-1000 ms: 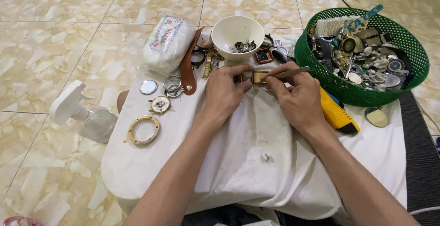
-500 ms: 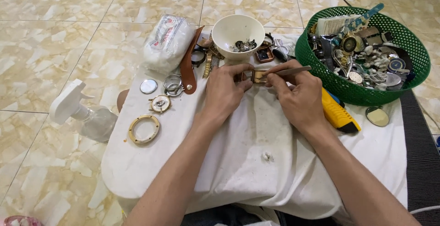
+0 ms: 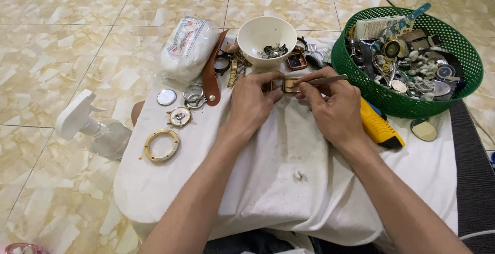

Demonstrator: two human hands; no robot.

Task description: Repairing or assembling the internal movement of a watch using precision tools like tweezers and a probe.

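Observation:
My left hand point(image 3: 253, 98) pinches a small square gold-coloured watch case point(image 3: 285, 85) from its left side, just above the white cloth point(image 3: 289, 171). My right hand point(image 3: 332, 107) grips thin metal tweezers point(image 3: 326, 80) whose tips rest at the case's right edge. Both hands meet in front of a cream bowl point(image 3: 266, 31) that holds small metal parts.
A green plastic basket point(image 3: 456, 89) full of watch parts stands at the right, with a yellow tool point(image 3: 379, 125) and an oval lens point(image 3: 424, 130) beside it. On the left lie a brown strap point(image 3: 210, 76), round watch pieces point(image 3: 161, 145), a white packet point(image 3: 188, 47) and a spray bottle point(image 3: 95, 130).

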